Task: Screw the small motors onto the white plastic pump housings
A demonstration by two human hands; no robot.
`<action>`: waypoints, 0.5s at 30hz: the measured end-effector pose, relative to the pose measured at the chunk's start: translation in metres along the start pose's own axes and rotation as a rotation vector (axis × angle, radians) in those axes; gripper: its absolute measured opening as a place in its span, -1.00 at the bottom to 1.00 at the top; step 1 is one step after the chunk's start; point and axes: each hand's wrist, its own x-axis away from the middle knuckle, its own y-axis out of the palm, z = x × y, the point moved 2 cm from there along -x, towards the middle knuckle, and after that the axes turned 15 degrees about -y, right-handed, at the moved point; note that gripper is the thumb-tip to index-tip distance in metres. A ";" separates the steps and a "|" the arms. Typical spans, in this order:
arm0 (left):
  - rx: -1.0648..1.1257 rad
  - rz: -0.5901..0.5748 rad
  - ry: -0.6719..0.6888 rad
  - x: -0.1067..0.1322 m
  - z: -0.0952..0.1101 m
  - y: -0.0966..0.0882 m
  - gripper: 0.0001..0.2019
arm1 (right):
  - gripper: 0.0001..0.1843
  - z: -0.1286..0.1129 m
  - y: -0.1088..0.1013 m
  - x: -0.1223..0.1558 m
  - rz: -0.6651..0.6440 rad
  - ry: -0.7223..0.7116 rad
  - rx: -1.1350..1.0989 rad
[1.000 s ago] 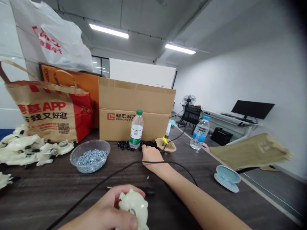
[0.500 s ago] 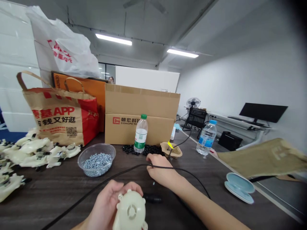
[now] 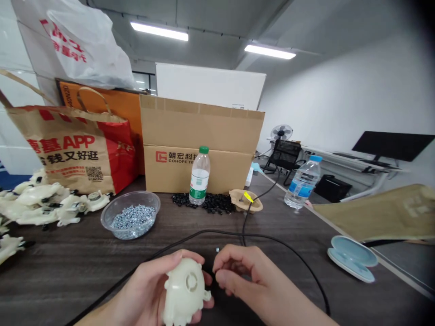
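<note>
My left hand [image 3: 146, 294] grips a cream plastic housing [image 3: 185, 290] with a round hole in its face, low in the middle of the view. My right hand [image 3: 246, 276] is curled beside it, fingers pinched together on something too small to make out. A pile of small black parts [image 3: 212, 203] lies by the cardboard box [image 3: 200, 149]. A clear bowl of silver screws [image 3: 131, 219] stands to the left. A black cable [image 3: 244, 235] loops across the dark table [image 3: 68, 267] just beyond my hands, with one small screw [image 3: 217, 249] beside it.
Several more cream housings [image 3: 44, 203] lie at far left before a paper bag [image 3: 71, 149]. A green-capped bottle [image 3: 200, 176], a blue-capped bottle [image 3: 303, 182], a pulp tray [image 3: 245, 200], a pale blue case [image 3: 353, 258] and a tan folded bag [image 3: 377, 213] occupy the table.
My right hand drew back from the black parts near the box to a spot beside the housing, now pinched. The left hand turned the housing's round face upward.
</note>
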 end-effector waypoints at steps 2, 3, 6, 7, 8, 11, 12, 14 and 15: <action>-0.014 -0.065 -0.005 0.002 0.001 0.000 -0.58 | -0.80 -0.001 0.008 0.001 0.009 0.014 -0.188; -0.036 -0.091 -0.015 0.004 0.002 0.000 -0.47 | -0.79 -0.001 0.011 0.001 0.019 0.020 -0.257; -0.112 -0.127 -0.053 0.005 0.001 0.000 -0.32 | -0.79 0.004 0.012 0.000 0.082 0.015 -0.356; -0.136 -0.124 -0.052 0.005 0.001 0.000 -0.33 | -0.80 0.006 0.010 -0.001 0.113 0.005 -0.378; -0.157 -0.117 -0.042 0.005 0.001 0.000 -0.35 | -0.80 0.007 0.008 -0.001 0.140 -0.010 -0.398; -0.199 -0.076 -0.009 0.002 0.002 -0.001 -0.35 | -0.79 0.009 0.005 -0.003 0.169 -0.029 -0.440; -0.205 -0.061 -0.003 0.002 0.003 -0.001 -0.33 | -0.82 0.009 0.004 -0.004 0.167 -0.028 -0.444; -0.203 -0.052 -0.001 0.003 0.003 0.000 -0.31 | -0.86 0.010 0.005 -0.003 0.178 -0.018 -0.433; -0.200 -0.050 -0.004 0.004 0.003 0.001 -0.31 | -0.87 0.010 0.006 -0.003 0.190 -0.012 -0.424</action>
